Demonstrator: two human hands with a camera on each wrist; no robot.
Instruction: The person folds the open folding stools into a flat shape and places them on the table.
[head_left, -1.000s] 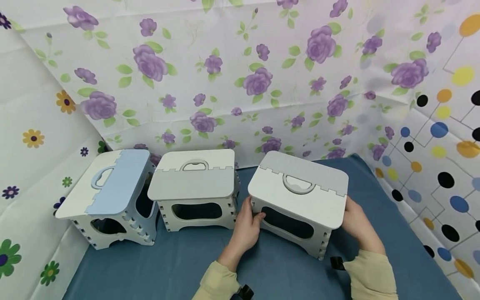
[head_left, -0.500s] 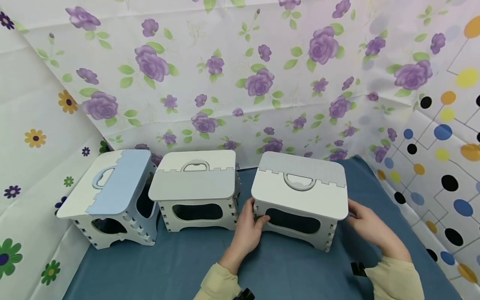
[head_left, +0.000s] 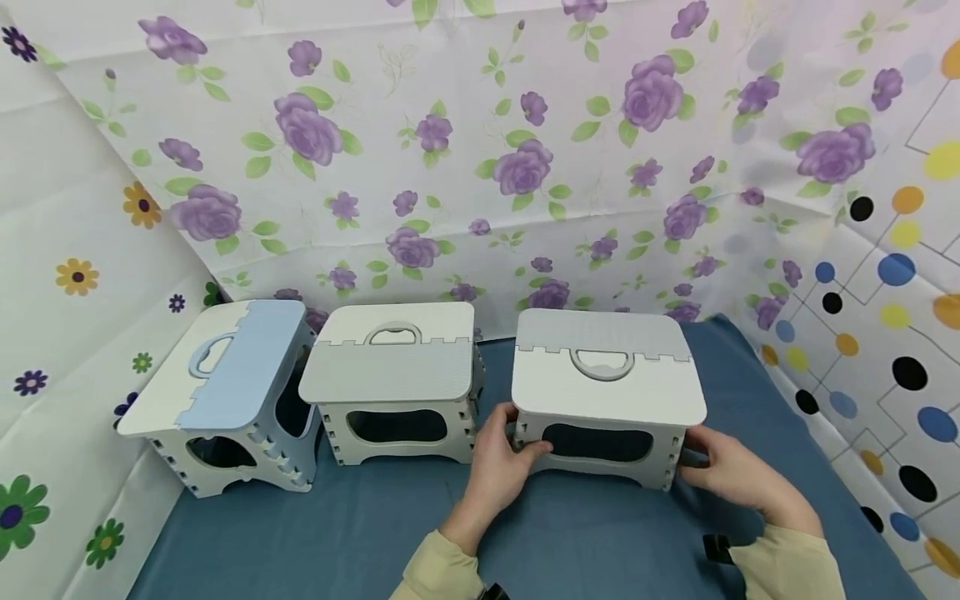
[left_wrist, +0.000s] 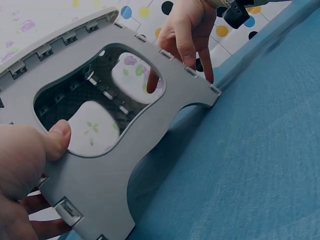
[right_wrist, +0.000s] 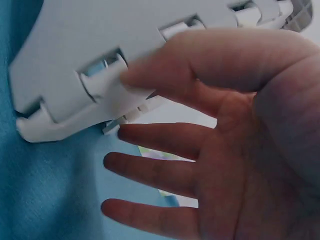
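At right of centre in the head view we see a white-and-gray folding step stool upright on the blue cloth. Its back edge lies near the purple-flowered cloth, leaving little room there. A narrow strip of blue separates it from the gray-and-white stool at centre; the blue-and-white stool stands just beside that one, farther left. The widest room we have is along the lower middle, with a wedge at right before the dotted cloth. Our left hand clamps the stool's left front leg, thumb at the window's rim. Our right hand touches the right leg, three fingers straight and apart; we cannot tell how its index finger lies. A second earlier the stool sat skewed, right end nearer us; now its front runs almost level. The other two stools have stayed put.
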